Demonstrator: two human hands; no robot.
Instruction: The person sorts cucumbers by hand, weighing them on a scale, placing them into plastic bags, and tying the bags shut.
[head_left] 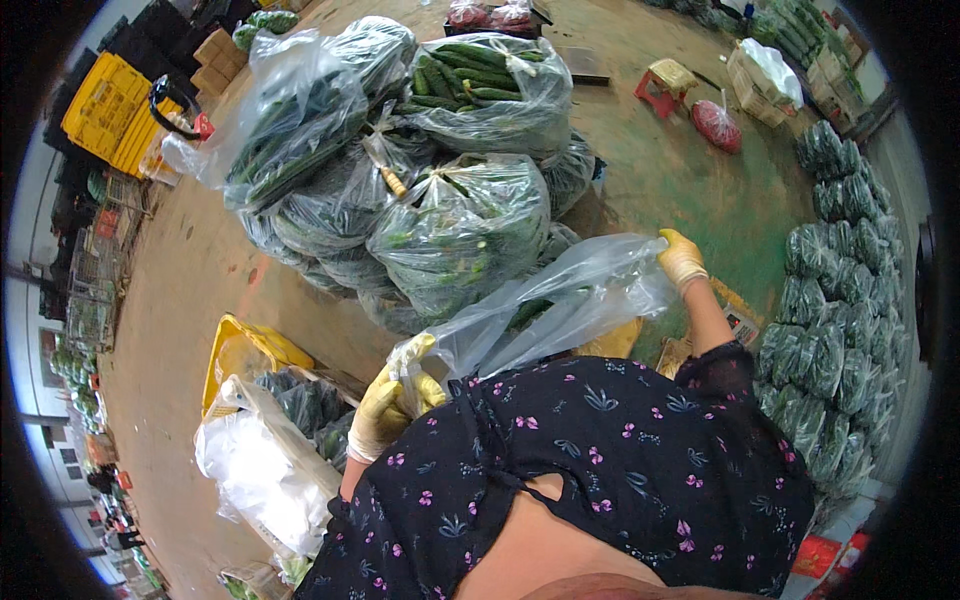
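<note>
A large clear plastic bag (pixel 600 275) is stretched wide in front of my body. My left hand (pixel 396 402), in a yellow-palmed glove, is closed on its left end, low beside my waist. Farther out and higher, my right hand (pixel 683 258), gloved the same way, pinches the bag's upper right edge. Dark green shapes show by the bag's middle; I cannot tell whether they are inside or behind it. Just beyond stands a heap of filled bags, among them a tied bag of green vegetables (pixel 465 235) and an open bag of cucumbers (pixel 480 80).
At my left are a yellow crate (pixel 250 350) and a crate draped with white plastic (pixel 265 470). Many bagged greens (pixel 825 340) are stacked along the right wall. A red stool (pixel 664 85) and a red mesh sack (pixel 716 127) stand on the far floor.
</note>
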